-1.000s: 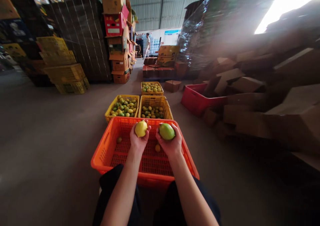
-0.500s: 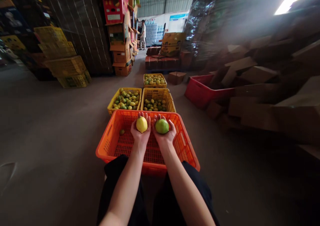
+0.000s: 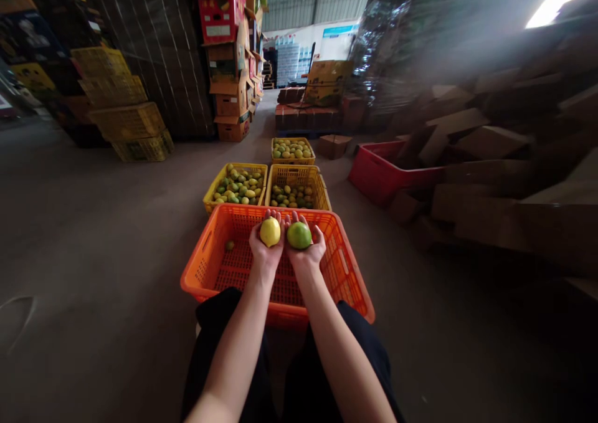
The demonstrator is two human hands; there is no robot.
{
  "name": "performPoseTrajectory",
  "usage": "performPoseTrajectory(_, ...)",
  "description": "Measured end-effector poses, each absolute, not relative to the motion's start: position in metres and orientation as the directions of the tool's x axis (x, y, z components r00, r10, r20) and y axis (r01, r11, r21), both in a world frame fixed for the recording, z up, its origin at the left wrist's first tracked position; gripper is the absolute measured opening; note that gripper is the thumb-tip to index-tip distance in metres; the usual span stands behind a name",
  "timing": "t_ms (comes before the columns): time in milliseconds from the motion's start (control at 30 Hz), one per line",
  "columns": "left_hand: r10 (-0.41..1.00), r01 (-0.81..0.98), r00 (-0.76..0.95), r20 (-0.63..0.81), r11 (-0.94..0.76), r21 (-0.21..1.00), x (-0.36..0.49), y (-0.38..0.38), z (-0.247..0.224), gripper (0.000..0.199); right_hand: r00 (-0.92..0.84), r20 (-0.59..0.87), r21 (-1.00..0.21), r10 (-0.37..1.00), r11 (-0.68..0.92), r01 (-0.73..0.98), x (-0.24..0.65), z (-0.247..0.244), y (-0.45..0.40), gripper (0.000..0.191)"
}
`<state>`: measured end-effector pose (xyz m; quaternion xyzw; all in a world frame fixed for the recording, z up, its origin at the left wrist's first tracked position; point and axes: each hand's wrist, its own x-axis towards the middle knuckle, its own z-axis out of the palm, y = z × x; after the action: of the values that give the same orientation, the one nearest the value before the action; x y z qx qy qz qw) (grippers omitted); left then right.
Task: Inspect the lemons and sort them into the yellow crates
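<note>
A yellow lemon (image 3: 270, 232) rests in my left hand (image 3: 265, 256), palm up, with the fingers curled behind it. Close beside it, my right hand (image 3: 306, 258) cups a green lemon (image 3: 299, 235), also palm up, its thumb raised at the right. Both hands are over an orange plastic crate (image 3: 195, 267) that stands in front of my knees. Inside that crate, toward its left, lies one small greenish-brown fruit (image 3: 229, 245). My forearms hide part of the crate's floor and near rim.
Beyond the orange crate stand a left yellow crate (image 3: 208, 191), a right yellow crate (image 3: 323, 192) and a farther one (image 3: 293, 161), holding yellow and green fruit. A red bin (image 3: 374, 177) and heaped cardboard (image 3: 490, 217) lie right. Stacked yellow crates (image 3: 128, 121) and boxes (image 3: 228, 105) rise left.
My two hands have drawn closer together, bringing the yellow and green lemons nearer each other. The view has shifted slightly, and a person in the background is no longer visible.
</note>
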<state>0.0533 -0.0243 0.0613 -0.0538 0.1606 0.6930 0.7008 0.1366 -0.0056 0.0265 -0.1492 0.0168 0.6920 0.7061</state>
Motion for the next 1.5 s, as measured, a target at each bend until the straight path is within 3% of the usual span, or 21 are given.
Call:
performPoseTrajectory(200,0.951,-0.991,-0.019,-0.309,0.023,0.132,0.053,-0.023,0.059,0.031,0.038,-0.182,-0.186,0.983,0.003,-0.983,0.137,0.025,-0.005,0.032)
performPoseTrajectory(467,0.945,-0.992,-0.016,-0.325,0.026,0.125,0.053,-0.022,0.055,0.028,0.04,-0.305,-0.157,0.952,-0.009,-0.988,0.138,0.033,-0.008,0.032)
performPoseTrajectory(1000,0.936,-0.996,-0.028,-0.35,0.002,0.085,0.053,-0.024,0.055,0.028,0.057,-0.294,-0.198,0.954,-0.003,-0.98,0.14,0.029,-0.008,0.031)
performPoseTrajectory(1167,0.933,-0.994,-0.049,-0.355,-0.011,0.109,0.053,-0.024,0.054,0.027,0.051,-0.242,-0.209,0.969,-0.001,-0.978,0.141,0.023,-0.005,0.026)
performPoseTrajectory(1367,0.921,-0.989,-0.074,-0.383,-0.019,0.146,0.055,-0.024,0.055,0.023,0.077,-0.317,-0.21,0.945,0.01,-0.978,0.14,0.024,-0.005,0.023)
performPoseTrajectory(1500,0.924,-0.983,-0.101,-0.369,-0.036,0.18,0.054,-0.025,0.056,0.025,0.055,-0.289,-0.229,0.956,-0.013,-0.973,0.143,0.023,-0.005,0.021)
